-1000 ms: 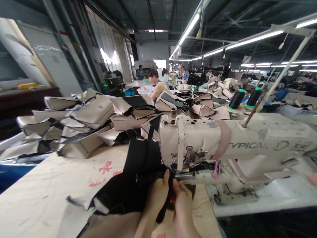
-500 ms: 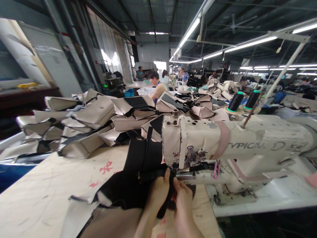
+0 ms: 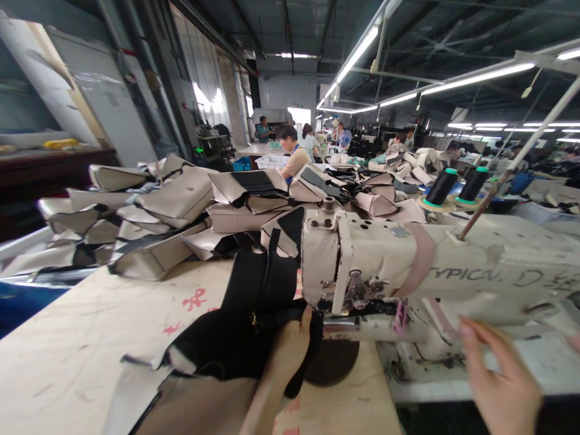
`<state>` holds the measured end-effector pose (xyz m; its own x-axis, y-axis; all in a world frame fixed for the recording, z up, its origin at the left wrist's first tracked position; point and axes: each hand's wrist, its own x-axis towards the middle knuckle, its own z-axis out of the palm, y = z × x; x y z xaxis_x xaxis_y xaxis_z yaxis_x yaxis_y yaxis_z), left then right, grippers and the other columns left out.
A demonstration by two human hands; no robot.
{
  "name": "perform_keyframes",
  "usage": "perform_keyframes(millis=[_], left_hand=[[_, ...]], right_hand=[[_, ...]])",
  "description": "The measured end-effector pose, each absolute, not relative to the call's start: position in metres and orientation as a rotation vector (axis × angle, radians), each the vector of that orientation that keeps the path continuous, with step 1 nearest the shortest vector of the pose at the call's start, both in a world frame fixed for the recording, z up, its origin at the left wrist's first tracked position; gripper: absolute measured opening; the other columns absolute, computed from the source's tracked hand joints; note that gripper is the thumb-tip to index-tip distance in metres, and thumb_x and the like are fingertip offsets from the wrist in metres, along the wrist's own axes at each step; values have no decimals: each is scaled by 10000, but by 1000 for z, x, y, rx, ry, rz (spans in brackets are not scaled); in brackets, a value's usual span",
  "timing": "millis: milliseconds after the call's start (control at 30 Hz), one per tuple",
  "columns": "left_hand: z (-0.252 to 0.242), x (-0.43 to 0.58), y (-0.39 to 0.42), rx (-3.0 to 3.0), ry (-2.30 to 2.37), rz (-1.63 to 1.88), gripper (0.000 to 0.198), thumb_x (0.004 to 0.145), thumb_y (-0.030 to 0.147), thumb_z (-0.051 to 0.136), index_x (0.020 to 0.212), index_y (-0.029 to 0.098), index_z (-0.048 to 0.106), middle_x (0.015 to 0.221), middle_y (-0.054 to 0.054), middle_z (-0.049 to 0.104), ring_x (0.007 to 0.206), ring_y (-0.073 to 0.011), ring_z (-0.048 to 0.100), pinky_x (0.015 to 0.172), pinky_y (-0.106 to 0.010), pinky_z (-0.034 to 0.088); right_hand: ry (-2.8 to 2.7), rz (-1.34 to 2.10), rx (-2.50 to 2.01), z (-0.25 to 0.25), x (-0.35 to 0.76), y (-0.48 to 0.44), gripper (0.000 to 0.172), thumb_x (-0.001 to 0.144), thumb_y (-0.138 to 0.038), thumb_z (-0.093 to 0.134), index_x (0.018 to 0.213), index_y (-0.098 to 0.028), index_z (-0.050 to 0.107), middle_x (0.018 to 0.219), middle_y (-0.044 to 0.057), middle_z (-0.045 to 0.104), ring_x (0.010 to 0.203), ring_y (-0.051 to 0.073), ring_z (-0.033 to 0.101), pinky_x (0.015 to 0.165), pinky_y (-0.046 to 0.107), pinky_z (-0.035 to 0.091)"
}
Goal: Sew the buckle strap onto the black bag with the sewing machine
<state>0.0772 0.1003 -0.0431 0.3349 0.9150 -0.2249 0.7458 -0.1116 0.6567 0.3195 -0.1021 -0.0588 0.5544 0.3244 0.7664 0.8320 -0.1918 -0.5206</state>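
Observation:
My left hand point(image 3: 294, 338) grips the edge of a black and beige bag point(image 3: 235, 338), its thumb on top and its other fingers hidden under the black material. The held edge lies by the sewing head of a cream sewing machine point(image 3: 371, 254), whose cylinder arm point(image 3: 344, 327) reaches toward it. I cannot see the needle. Away to the right, in front of the machine's base, my right hand point(image 3: 502, 374) hangs in the air with its fingers apart and nothing in them. A dark round disc point(image 3: 333, 362) lies on the tabletop beneath the cylinder arm.
Beige and black bags point(image 3: 167, 202) are heaped behind the wooden tabletop point(image 3: 54, 356). Two black thread cones point(image 3: 441, 187) stand behind the machine near a slanting pole point(image 3: 539, 133). A co-worker point(image 3: 296, 158) sits beyond the heap, with other people farther back.
My right hand has let go of the bag's edge and moved right, in front of the machine's base. My left hand keeps its hold. The view has shifted slightly.

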Motion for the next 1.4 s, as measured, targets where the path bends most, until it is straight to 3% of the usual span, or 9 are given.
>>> perform_keyframes(millis=[67,233,400,600,833,1000,1100,1167,1400], left_hand=[[-43,78,101,1873,1469,312,638,851,522,236,674,86,666,752,-201,689,798,-267,647,672,-276,414],[-43,81,104,1835,1486,309,594,850,496,269,708,78,667,758,-187,692,765,-258,646,645,-267,413],[-47,80,105,1854,1460,354,555,849,493,275,788,99,661,896,-168,692,885,-267,629,669,-257,419],[-47,79,101,1850,1447,369,575,844,514,280,747,101,668,835,-165,699,904,-275,628,745,-276,428],[-46,77,98,1884,1416,392,621,846,532,250,886,73,665,1010,-202,658,1063,-287,559,878,-306,382],[-51,79,99,1873,1452,350,676,843,559,203,852,67,666,936,-224,668,979,-304,597,845,-336,395],[-51,82,100,1858,1487,312,686,842,559,184,757,79,667,820,-217,680,866,-307,628,762,-342,420],[-49,83,100,1862,1490,304,669,849,538,180,724,88,659,776,-198,681,804,-287,636,705,-320,426],[-45,83,99,1857,1487,280,698,848,558,146,573,117,612,635,-153,652,659,-245,624,587,-285,410]], right_hand=[[-985,-873,-1876,-60,368,-135,363,758,-366,600,1023,-117,619,985,136,630,929,262,572,908,401,412],[-1415,-840,-2003,-77,410,-165,409,814,-433,482,1106,-162,571,1114,93,601,1030,272,548,1001,460,347],[-1337,-959,-1949,-113,397,-163,438,828,-311,488,1237,-154,492,1182,109,570,1069,273,542,975,449,382],[-1306,-936,-1990,-156,388,-166,457,845,-314,475,1282,-184,449,1232,96,541,1108,277,525,980,463,369],[-1178,-922,-1971,-77,383,-157,338,858,-342,466,1132,-180,581,1100,85,623,1035,248,566,1000,447,341],[-1164,-603,-1723,-53,288,-112,153,841,-287,515,859,-168,609,817,63,653,773,163,609,751,263,466],[-1332,-17,-1764,-59,217,-63,182,892,-310,424,949,-208,564,858,30,647,748,139,609,668,231,469],[-1368,158,-1825,-60,184,-30,218,899,-360,401,1008,-220,528,860,18,647,753,155,617,653,251,468],[-1476,82,-2216,-53,156,27,237,904,-233,295,918,-147,516,730,98,641,623,250,623,494,295,377]])
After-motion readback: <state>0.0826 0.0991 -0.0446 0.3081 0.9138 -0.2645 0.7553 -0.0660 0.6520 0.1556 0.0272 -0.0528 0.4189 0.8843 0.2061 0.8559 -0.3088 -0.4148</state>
